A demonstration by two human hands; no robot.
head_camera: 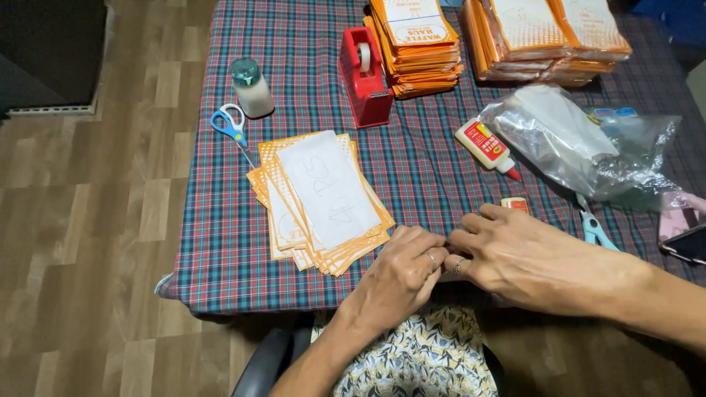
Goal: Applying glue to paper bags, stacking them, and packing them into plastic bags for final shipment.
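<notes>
Where the plaid red-and-green tablecloth [309, 242] meets the near edge of the table, the left hand [401, 276] and the right hand [522, 257] come together, fingertips touching at the middle. Both are curled with fingers pressed close, as if pinching something very small between them — what it is cannot be made out, since the fingers hide it. A ring shows on each hand.

Just to the left of the left hand lies the fanned stack of orange-and-white paper packets [323, 198], a white sheet on top. These look light, thin and flexible, likely to slide over one another; a hold at a corner or along a short edge, thumb on top, would seem the safest way to lift one without creasing it.

Further back stand a red tape dispenser [365, 77], a white glue bottle with a red cap [487, 147] lying on its side, blue-handled scissors [229, 125], a small clear jar [250, 87] and crumpled clear plastic bags [588, 143] — with two taller piles of orange packets [419, 48] at the far edge.
</notes>
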